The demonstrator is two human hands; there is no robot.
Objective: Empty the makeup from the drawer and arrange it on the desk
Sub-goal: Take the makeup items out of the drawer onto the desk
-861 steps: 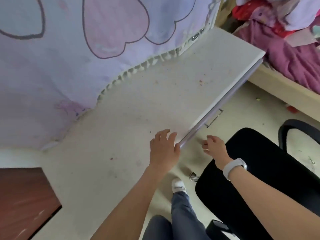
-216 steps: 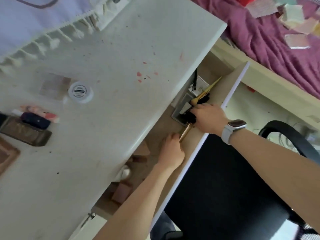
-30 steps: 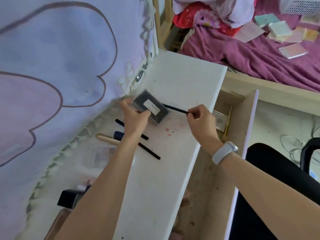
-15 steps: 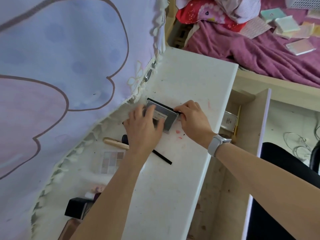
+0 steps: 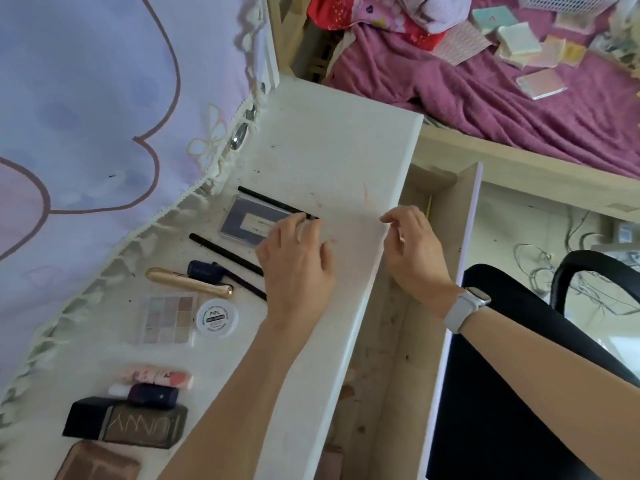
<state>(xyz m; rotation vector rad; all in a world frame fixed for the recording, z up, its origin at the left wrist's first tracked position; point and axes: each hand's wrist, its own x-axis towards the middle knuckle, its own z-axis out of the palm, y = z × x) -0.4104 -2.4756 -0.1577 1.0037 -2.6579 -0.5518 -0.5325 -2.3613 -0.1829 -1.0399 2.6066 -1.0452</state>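
Lying in a loose row on the white desk (image 5: 332,161) are the makeup items: a grey flat compact with a paper label (image 5: 252,221), a thin black pencil (image 5: 270,201) touching its far edge, a second black pencil (image 5: 225,252) just nearer, a dark blue tube (image 5: 205,270), a gold cylindrical tube (image 5: 188,283), a pale eyeshadow palette of square pans (image 5: 168,318), a round white jar with a printed lid (image 5: 217,318) beside the palette, a pink printed tube (image 5: 157,375), a small dark purple bottle (image 5: 152,395), a black and brown box lettered in gold (image 5: 126,422), and a brown palette (image 5: 100,465) cut by the lower frame edge. Left hand (image 5: 296,263): over the desk, fingers loosely bent, tips at the near corner of the grey compact and the pencil end; gripping nothing that can be made out. Right hand (image 5: 414,247): above the desk's front edge and the open drawer (image 5: 391,375), fingers relaxed and slightly curled, empty; white smartwatch (image 5: 465,308) on the wrist. Drawer: pulled out, wooden floor mostly bare, a thin pale stick (image 5: 428,209) at the far end, small brownish items at the near end, too hidden to name. Surroundings: lilac heart-print curtain (image 5: 86,116) at left, black chair (image 5: 502,393) at right, magenta blanket (image 5: 519,98) with pastel boxes beyond.
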